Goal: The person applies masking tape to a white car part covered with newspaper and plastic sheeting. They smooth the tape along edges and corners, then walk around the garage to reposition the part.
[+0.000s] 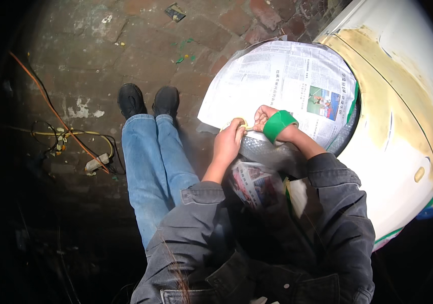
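A newspaper sheet (262,81) covers the round wheel area beside a car body, with silvery bubble wrap (262,149) showing below its lower edge. My left hand (228,143) is closed at the paper's lower left edge, thumb and finger pinched together. Just to its right my right hand (264,115) is also closed, its fingers curled in. Between the two is a small yellowish thing, too small to name. A roll of green tape (280,124) hangs around my right wrist. What each hand grips is hidden by the fingers.
The car panel (408,96), white with sanded yellowish patches, curves along the right. More newspaper (252,185) lies under my arms. At left, an orange cord (49,104), tangled cables and a white power strip (96,162) lie on the dark brick floor (145,43).
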